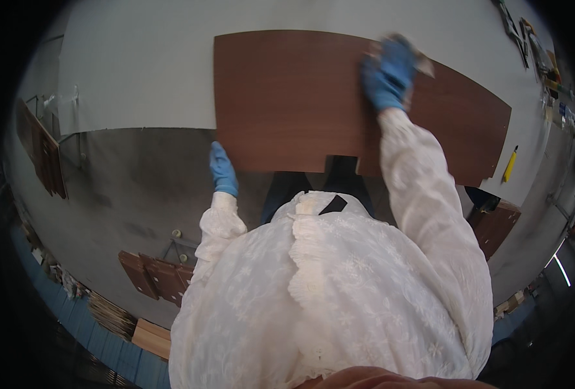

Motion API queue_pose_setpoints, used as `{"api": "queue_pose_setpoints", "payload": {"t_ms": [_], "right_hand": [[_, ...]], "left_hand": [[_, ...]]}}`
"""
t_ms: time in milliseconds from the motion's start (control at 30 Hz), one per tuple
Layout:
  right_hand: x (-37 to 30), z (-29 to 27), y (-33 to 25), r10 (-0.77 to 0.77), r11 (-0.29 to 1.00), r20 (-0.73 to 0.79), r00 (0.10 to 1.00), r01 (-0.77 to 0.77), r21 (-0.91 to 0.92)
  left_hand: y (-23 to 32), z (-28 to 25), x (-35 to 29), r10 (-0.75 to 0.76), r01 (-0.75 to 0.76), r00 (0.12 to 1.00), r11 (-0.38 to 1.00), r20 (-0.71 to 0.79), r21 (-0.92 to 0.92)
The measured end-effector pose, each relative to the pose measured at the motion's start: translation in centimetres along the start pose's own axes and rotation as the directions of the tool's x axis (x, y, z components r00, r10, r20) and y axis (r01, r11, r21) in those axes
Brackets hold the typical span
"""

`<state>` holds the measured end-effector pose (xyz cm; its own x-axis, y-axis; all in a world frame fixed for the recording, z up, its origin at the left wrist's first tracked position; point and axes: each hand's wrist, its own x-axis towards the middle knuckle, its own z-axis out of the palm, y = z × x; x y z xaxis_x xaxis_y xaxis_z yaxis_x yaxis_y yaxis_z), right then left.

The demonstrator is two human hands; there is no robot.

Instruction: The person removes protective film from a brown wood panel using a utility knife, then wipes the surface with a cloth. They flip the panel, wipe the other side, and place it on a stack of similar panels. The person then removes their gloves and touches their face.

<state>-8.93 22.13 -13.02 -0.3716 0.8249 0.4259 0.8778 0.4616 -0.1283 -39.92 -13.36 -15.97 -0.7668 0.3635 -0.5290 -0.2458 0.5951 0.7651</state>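
The person's left hand, in a blue glove, is at the left near corner of a reddish-brown wood-look panel, its fingers side by side against the edge; I cannot tell whether they pinch it. The panel lies flat on a pale surface, its long axis running left to right and its near edge, cut by a small rectangular notch, jutting past the surface's near edge. Further out, the gloved right hand, blurred, lies over a pale cloth on the panel's right half, fingers pointing at the far edge; whether they close on the cloth I cannot tell. A yellow utility knife lies just beside the panel's right end, near the surface's right near corner. Hand tools lie along the surface's right edge toward the far corner. Beyond the surface, metal-framed racks hold upright brown boards.
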Motion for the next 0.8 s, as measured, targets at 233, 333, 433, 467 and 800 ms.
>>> {"api": "queue_pose_setpoints", "payload": {"t_ms": [233, 333, 433, 467, 800], "right_hand": [[0.8, 3.1, -30.8, -0.435, 0.816, 0.072, 0.898, 0.359, 0.453], [-3.2, 1.6, -30.2, -0.544, 0.757, -0.019, 0.839, 0.501, 0.42], [-3.9, -0.7, -20.7, -0.503, 0.841, 0.174, 0.846, 0.434, 0.323], [-4.1, -2.0, -16.2, -0.388, 0.899, 0.251, 0.887, 0.305, 0.314], [-7.7, -1.4, -20.6, -0.215, 0.944, 0.161, 0.963, 0.164, 0.285]], "left_hand": [[2.9, 0.2, -0.9, -0.232, 0.245, 0.969, 0.939, 0.081, -0.242], [3.9, 0.0, -1.1, -0.206, 0.232, 0.971, 0.941, 0.124, -0.248], [2.8, -0.7, -0.3, -0.218, 0.302, 0.938, 0.897, 0.271, -0.322], [2.0, -0.8, -0.2, -0.199, 0.302, 0.934, 0.885, 0.297, -0.355], [2.4, -3.5, -1.1, -0.142, 0.368, 0.845, 0.854, 0.515, -0.368]]}}
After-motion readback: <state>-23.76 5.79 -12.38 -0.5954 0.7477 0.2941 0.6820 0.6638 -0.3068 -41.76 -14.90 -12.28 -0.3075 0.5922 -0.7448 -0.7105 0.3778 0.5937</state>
